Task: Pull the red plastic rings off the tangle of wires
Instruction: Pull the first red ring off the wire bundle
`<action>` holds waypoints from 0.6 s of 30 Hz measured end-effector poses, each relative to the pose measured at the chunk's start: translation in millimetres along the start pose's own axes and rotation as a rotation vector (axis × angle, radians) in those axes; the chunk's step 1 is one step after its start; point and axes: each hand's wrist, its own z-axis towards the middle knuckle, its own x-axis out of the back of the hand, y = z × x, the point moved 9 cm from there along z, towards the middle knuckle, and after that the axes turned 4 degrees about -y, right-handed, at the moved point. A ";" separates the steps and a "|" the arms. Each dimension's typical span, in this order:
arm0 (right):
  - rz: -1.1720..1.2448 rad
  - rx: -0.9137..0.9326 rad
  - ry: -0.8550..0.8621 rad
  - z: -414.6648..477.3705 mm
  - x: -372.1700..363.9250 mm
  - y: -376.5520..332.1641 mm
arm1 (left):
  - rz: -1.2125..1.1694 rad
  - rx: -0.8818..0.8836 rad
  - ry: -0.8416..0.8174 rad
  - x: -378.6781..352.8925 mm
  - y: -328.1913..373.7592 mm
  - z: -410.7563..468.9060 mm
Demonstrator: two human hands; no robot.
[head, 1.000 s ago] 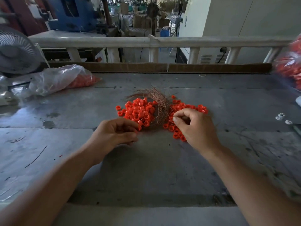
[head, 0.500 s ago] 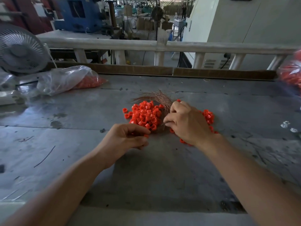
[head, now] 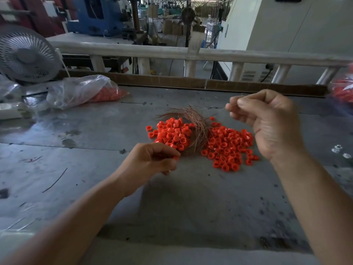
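On the grey metal table (head: 91, 136), the tangle of copper wires (head: 193, 125) lies between two heaps of red rings (head: 227, 146). The left hand (head: 150, 162), fingers curled, pinches red rings at the left heap's near edge. The right hand (head: 267, 123) hovers above the right heap, thumb and forefinger pinching one thin wire (head: 221, 108).
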 end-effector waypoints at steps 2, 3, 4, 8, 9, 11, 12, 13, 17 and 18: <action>0.079 0.012 0.036 -7.3 6.2 -5.3 | -0.045 -0.031 0.003 -1.4 6.9 -1.1; 0.095 0.020 0.039 -12.4 6.3 -6.9 | -0.070 -0.051 -0.006 -3.1 10.8 -2.4; 0.098 0.026 0.032 -17.7 5.5 -7.4 | -0.096 -0.072 -0.022 -5.7 14.7 -4.1; 0.054 -0.002 -0.066 -34.8 -9.5 -2.2 | -0.238 -0.158 -0.142 -26.2 28.4 -14.3; 0.044 -0.008 -0.101 -38.6 -16.5 -0.6 | -0.252 -0.160 -0.179 -33.3 29.7 -17.2; 0.002 -0.016 -0.184 -46.6 -34.2 3.5 | -0.275 -0.152 -0.252 -48.1 30.8 -22.0; -0.024 -0.022 -0.235 -50.8 -44.5 6.7 | -0.285 -0.148 -0.289 -54.8 31.3 -23.9; -0.053 -0.028 -0.284 -54.8 -53.6 10.7 | -0.290 -0.138 -0.313 -59.7 31.3 -25.2; -0.106 -0.077 -0.338 -58.3 -61.0 25.3 | -0.284 -0.097 -0.306 -60.9 26.9 -24.6; -0.100 -0.106 -0.358 -58.2 -61.8 29.0 | -0.293 -0.098 -0.295 -59.0 27.1 -24.1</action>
